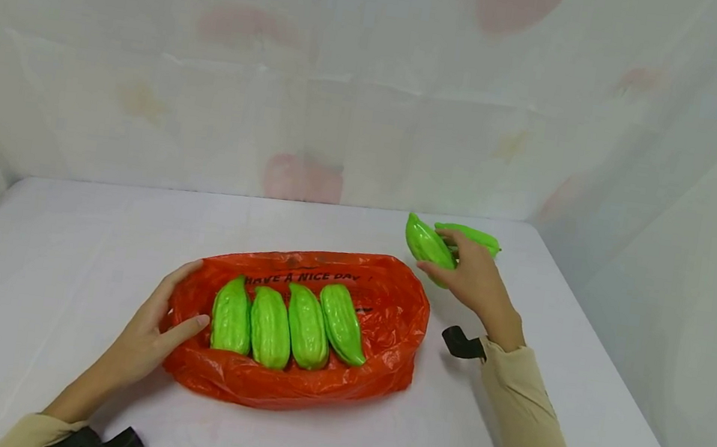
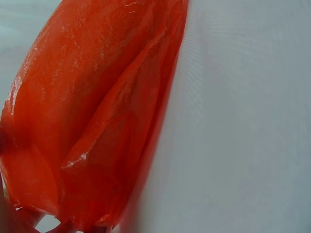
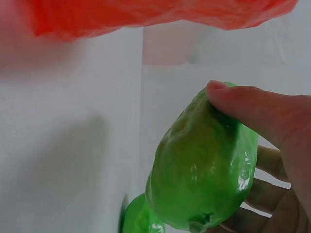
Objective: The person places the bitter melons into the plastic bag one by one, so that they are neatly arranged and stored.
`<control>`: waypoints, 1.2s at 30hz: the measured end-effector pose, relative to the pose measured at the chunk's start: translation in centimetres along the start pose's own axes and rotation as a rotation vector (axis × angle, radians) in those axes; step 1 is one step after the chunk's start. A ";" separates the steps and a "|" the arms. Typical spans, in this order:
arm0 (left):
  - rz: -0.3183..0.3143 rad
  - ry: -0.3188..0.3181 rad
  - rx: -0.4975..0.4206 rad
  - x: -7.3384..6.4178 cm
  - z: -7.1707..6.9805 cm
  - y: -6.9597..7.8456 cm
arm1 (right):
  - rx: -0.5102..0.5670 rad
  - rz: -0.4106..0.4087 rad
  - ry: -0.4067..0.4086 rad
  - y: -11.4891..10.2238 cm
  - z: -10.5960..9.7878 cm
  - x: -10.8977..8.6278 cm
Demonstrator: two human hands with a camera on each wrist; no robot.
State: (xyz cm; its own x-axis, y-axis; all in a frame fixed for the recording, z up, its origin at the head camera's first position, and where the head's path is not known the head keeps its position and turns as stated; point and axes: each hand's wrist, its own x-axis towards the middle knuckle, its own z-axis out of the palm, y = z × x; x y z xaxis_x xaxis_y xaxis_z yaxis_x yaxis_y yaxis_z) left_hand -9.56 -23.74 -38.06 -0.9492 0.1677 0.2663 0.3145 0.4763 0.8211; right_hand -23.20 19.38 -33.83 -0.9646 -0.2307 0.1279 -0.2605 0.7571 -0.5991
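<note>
A red plastic bag [image 1: 383, 347] lies spread wide on the table, with printed lettering inside. Several green bitter melons [image 1: 270, 327] lie side by side in it. My left hand [image 1: 150, 328] holds the bag's left rim, thumb over the edge; in the left wrist view the red plastic [image 2: 97, 107] hides most of the fingers. To the right of the bag, my right hand [image 1: 471, 272] grips another bitter melon [image 1: 425, 241], raised off the table in the right wrist view, thumb on one side and fingers round the other. Behind that hand lies one more bitter melon [image 1: 475, 237].
A white-covered table [image 1: 75, 254] carries everything. Pale patterned curtains [image 1: 374, 105] hang behind it and along the right side. A black wrist mount [image 1: 463, 343] sticks out from the right sleeve, and another [image 1: 98, 444] from the left.
</note>
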 end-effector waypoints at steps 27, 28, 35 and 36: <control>-0.017 0.001 0.023 -0.1 0.0 -0.1 | 0.085 -0.077 -0.007 -3.4 -1.4 -1.5; -0.018 0.002 0.027 -0.1 0.0 -0.1 | 0.089 -0.080 -0.007 -3.5 -1.4 -1.6; -0.022 -0.001 0.035 0.0 0.0 -0.2 | 0.090 -0.118 0.002 -4.3 -1.6 -1.9; -0.025 -0.004 0.037 0.0 0.0 -0.2 | 0.088 -0.125 0.003 -4.4 -1.7 -1.9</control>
State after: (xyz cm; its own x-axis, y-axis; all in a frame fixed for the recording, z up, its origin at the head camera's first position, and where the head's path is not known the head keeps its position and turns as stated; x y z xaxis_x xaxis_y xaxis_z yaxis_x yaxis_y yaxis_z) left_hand -9.63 -23.88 -38.23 -0.9569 0.1581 0.2437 0.2905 0.5117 0.8086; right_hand -20.28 17.54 -30.14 -0.9250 -0.3178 0.2083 -0.3741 0.6659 -0.6455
